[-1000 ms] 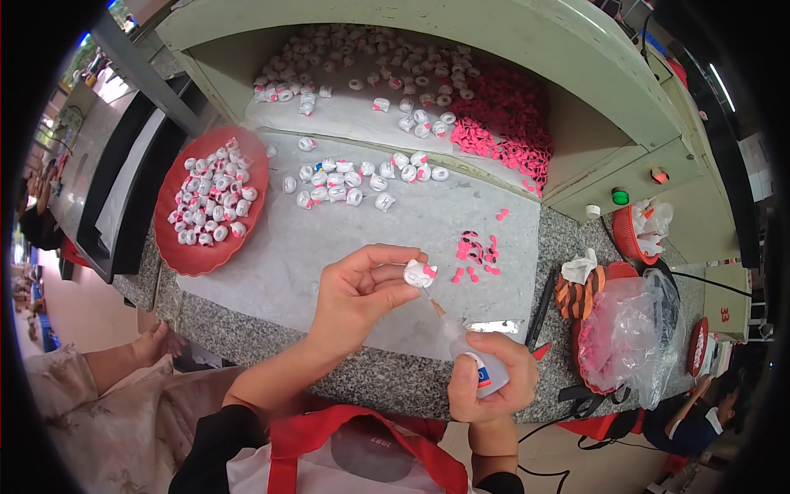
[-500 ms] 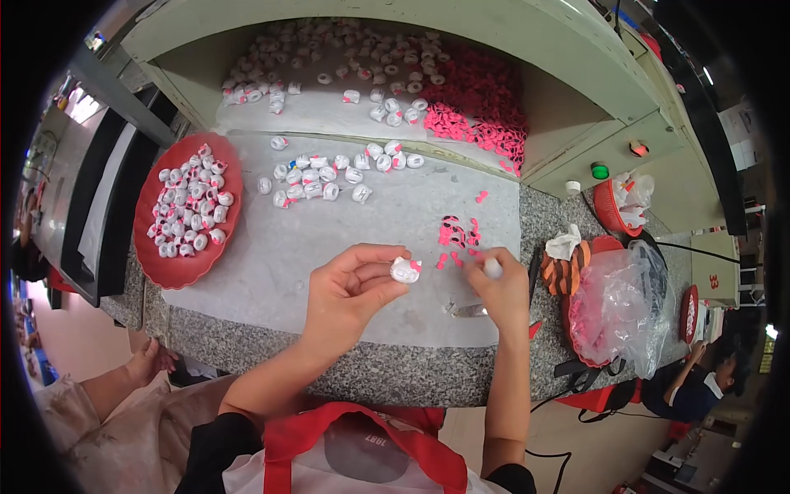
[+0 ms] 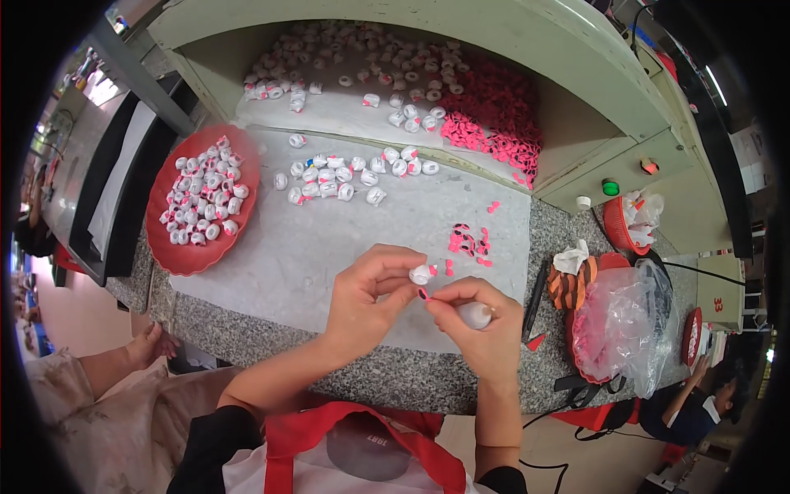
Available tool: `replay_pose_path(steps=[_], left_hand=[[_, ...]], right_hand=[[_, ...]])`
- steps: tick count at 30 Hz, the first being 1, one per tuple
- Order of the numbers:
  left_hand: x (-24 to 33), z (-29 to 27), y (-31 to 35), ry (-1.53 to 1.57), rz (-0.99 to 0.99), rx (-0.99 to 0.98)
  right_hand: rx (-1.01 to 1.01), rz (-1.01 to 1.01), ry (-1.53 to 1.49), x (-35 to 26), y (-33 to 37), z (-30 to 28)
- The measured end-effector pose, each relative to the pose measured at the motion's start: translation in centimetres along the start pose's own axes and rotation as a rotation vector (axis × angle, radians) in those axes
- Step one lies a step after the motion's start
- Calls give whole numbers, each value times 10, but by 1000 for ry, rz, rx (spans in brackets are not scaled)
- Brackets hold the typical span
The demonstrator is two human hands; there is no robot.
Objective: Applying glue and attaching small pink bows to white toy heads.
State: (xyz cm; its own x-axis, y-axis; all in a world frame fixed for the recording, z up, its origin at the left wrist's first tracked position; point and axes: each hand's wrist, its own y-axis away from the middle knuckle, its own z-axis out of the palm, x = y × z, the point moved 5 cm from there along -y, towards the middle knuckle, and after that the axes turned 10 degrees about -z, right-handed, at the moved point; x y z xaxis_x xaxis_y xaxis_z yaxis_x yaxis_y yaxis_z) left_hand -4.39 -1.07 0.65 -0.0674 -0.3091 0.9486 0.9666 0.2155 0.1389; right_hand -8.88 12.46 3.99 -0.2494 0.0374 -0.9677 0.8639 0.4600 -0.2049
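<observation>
My left hand [image 3: 370, 300] pinches a small white cat-head piece with a pink bow [image 3: 422, 274] between thumb and fingers. Close beside it, my right hand [image 3: 487, 333] grips a little pink-and-black piece [image 3: 424, 293] in its fingertips, nearly touching the left thumb. Tucked in the same hand is a small white bottle [image 3: 475, 314]. Just beyond, loose pink-and-black pieces [image 3: 467, 240] are scattered on the white sheet [image 3: 370, 230]. A group of white cat-head pieces [image 3: 327, 174] sits farther off, left of the middle.
At left, a red scalloped tray [image 3: 175, 262] is heaped with cat-head pieces. A green shelf unit [image 3: 395, 33] at the back holds more heads and a pink heap [image 3: 494, 136]. On the right are a plastic bag [image 3: 629, 313] and a red basket [image 3: 617, 222]. Another person's hand [image 3: 152, 344] rests lower left.
My right hand has come left from the scattered pink pieces to my left hand, now with a pink-and-black piece in its fingertips. The cat-head piece has turned in my left fingers.
</observation>
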Motion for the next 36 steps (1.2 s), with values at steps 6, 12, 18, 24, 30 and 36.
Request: replay_pose_path(steps=[6, 12, 18, 24, 30, 36], left_hand=[[6, 9, 3, -104, 124, -112], [9, 8, 2, 148, -32, -168], [7, 11, 6, 180, -11, -120], [22, 15, 13, -313, 394, -53], [16, 15, 15, -137, 279, -75], [11, 1, 12, -22, 77, -82]], right_hand=[[66, 63, 81, 6, 2, -8], [140, -97, 227, 1, 4, -9], [78, -39, -20, 5, 3, -3], [51, -188, 66, -4, 1, -6], [2, -258, 42, 0, 0, -6], [-25, -114, -10, 5, 0, -2]])
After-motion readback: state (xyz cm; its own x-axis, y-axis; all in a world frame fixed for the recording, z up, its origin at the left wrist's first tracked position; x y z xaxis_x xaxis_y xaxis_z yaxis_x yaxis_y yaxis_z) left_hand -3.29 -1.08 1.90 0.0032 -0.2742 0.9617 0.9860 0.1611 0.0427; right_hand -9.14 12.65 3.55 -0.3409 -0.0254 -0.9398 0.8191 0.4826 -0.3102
